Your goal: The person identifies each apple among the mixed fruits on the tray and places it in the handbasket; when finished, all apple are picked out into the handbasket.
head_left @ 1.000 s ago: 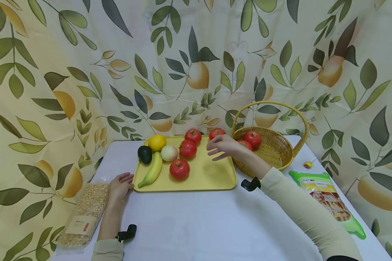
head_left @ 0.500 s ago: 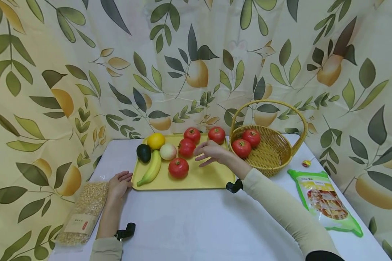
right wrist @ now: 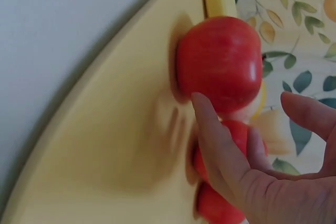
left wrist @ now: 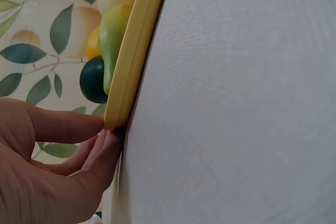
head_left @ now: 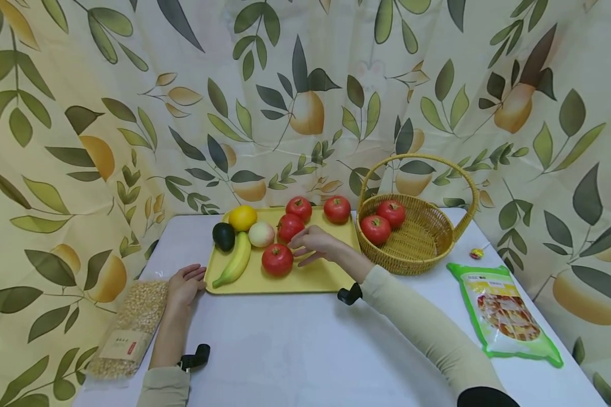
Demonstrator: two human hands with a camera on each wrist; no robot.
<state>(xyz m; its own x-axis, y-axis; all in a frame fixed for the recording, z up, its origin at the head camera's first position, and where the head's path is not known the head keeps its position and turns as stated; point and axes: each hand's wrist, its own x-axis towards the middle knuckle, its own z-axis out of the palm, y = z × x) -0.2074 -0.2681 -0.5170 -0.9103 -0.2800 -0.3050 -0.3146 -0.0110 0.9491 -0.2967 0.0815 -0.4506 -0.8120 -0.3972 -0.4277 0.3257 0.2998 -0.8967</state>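
Observation:
My right hand [head_left: 315, 244] reaches over the yellow tray [head_left: 331, 277] with thumb and fingers spread. Its fingertips are right at the front red pomegranate [head_left: 277, 260]; in the right wrist view one fingertip overlaps the lower side of this pomegranate [right wrist: 219, 65]. More pomegranates [head_left: 290, 227] stand behind it on the tray. My left hand [head_left: 184, 285] is at the tray's left edge. In the left wrist view, its thumb and fingers pinch the rim of the tray [left wrist: 131, 61]. A banana [head_left: 236, 260], avocado [head_left: 224, 237], lemon [head_left: 242, 218] and pale peach [head_left: 261, 234] lie on the left half.
A wicker basket [head_left: 427, 226] with a tall handle and two pomegranates [head_left: 375, 229] stands right of the tray. A green-and-white food bag [head_left: 504, 311] and a small wrapped lollipop [head_left: 476, 254] lie at right, a bag of pale kernels [head_left: 132, 322] at left. Patterned cloth [head_left: 305, 113] hangs behind.
My right hand has moved left and toward the front, from beside the basket to the front pomegranate. The left hand stays at the tray's edge.

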